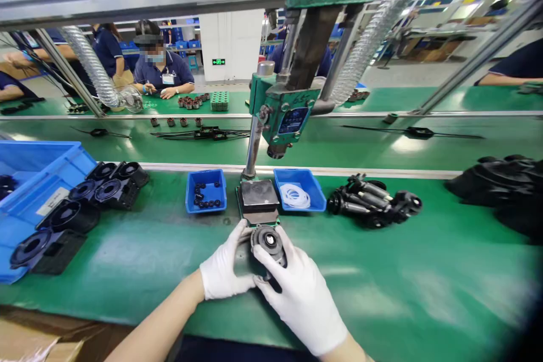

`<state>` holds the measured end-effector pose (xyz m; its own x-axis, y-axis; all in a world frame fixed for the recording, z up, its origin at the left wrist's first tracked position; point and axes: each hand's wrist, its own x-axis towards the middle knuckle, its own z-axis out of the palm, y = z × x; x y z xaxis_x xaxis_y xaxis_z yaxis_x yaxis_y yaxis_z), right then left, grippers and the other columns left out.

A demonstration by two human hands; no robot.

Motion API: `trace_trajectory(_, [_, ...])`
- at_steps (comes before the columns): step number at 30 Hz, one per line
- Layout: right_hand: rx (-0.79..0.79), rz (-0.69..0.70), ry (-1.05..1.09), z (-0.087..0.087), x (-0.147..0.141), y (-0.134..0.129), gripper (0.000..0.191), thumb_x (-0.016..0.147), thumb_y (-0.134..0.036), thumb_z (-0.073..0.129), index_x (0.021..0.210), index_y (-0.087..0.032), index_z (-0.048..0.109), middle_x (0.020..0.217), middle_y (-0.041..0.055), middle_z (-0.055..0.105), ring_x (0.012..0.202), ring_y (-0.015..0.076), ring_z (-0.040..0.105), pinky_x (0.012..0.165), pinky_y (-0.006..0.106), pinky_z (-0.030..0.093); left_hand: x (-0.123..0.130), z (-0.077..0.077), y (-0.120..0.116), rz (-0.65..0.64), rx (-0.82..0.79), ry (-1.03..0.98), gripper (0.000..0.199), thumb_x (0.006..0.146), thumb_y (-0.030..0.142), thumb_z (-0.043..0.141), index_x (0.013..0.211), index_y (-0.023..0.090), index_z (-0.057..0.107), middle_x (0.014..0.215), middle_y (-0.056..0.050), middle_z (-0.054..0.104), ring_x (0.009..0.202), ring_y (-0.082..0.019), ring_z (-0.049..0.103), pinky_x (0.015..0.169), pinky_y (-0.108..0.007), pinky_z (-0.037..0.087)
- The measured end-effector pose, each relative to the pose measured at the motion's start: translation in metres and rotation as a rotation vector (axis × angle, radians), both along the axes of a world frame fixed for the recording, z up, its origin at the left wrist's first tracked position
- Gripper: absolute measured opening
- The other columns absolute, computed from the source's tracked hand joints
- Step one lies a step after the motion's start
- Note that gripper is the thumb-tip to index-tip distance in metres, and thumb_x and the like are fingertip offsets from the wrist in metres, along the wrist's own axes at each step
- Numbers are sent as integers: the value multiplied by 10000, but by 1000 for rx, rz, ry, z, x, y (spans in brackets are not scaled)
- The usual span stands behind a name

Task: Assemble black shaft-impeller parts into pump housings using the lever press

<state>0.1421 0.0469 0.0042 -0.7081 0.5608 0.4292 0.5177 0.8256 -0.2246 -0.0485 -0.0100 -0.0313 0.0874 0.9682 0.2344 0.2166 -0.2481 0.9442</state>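
Observation:
Both white-gloved hands hold a round black motor housing (pixel 268 240) over the green bench, just in front of the press base. Its ringed face with a small bright centre points up. My left hand (pixel 227 266) grips it from the left, thumb low and fingers at the far side. My right hand (pixel 299 291) wraps its right side, one finger lying across the front. The hands hide the housing's lower part. Behind it stands the hand press (pixel 284 107) with its flat metal block (pixel 258 193).
A small blue bin (pixel 206 209) holds black rubber-like pieces; another blue bin (pixel 316 203) holds white rings. Black cylindrical parts (pixel 373 203) lie to the right. Black housings (pixel 68 218) line the left beside a large blue crate (pixel 46 164). A co-worker (pixel 163 70) sits across the bench.

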Motion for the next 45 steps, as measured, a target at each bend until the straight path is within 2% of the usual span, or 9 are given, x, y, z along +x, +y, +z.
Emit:
trace_trajectory(5, [1,61,116,11,6,10,465,752,-179,649,1206,-282,655,1506,134,320,1000,322,568,819,486,513,-27,-2,-3,125,-119,-354,776,853,522,627,1475,212,281,1310,-169,516,1160,-269,580,1042,-488,419])
trace_trajectory(9, [100,9,262,17,12,16,366,709,-190,688,1064,-275,708,1521,108,281,1026,353,546,812,520,499,-28,-7,1,171,-133,-343,738,849,530,634,1447,212,341,1269,-161,538,1111,-262,594,1027,-489,418])
trace_trajectory(13, [18,55,106,10,10,16,454,732,-155,649,1170,-272,670,1469,127,361,938,299,562,777,475,526,-27,-6,2,192,-142,-329,731,846,552,625,1435,204,369,1238,-160,552,1073,-259,602,1004,-490,431])
trace_trajectory(28, [15,64,114,0,6,2,434,744,-206,679,1170,-292,678,1512,135,323,1016,361,595,769,518,545,-28,-3,-1,202,-124,-253,708,873,570,569,1440,193,374,1294,-163,558,1126,-260,600,1032,-481,433])
trace_trajectory(34, [-322,83,144,23,20,-7,713,830,-252,590,1496,-248,335,1550,141,300,1312,359,451,988,521,495,-3,12,-11,89,-123,-75,1267,618,472,856,1540,202,30,1567,-194,246,1451,-357,249,1197,-552,170])
trace_trajectory(38, [-613,98,338,25,12,11,645,930,-288,479,1527,-205,249,1506,127,404,1361,271,427,1095,476,425,30,22,-3,92,-185,-67,1266,641,264,823,1528,212,-78,1546,-184,294,1427,-331,319,1188,-541,223])
trace_trajectory(40, [-657,138,392,18,14,22,534,912,-344,523,1421,-195,459,1423,116,514,1335,286,459,1127,494,380,40,26,2,120,-171,-84,1162,687,202,749,1528,209,-52,1509,-173,358,1401,-311,371,1182,-527,256])
trace_trajectory(42, [-660,71,568,9,22,30,319,940,-390,483,1102,-199,679,1122,105,699,1181,292,592,1052,495,456,44,27,4,153,-173,-59,1111,685,156,706,1528,213,-16,1473,-159,402,1382,-306,399,1183,-532,250])
trace_trajectory(45, [-757,-150,898,4,33,35,376,996,-415,374,843,-212,651,615,32,638,693,225,678,716,390,582,43,26,3,183,-202,-28,1091,661,137,691,1524,218,28,1444,-150,427,1373,-321,405,1178,-541,254])
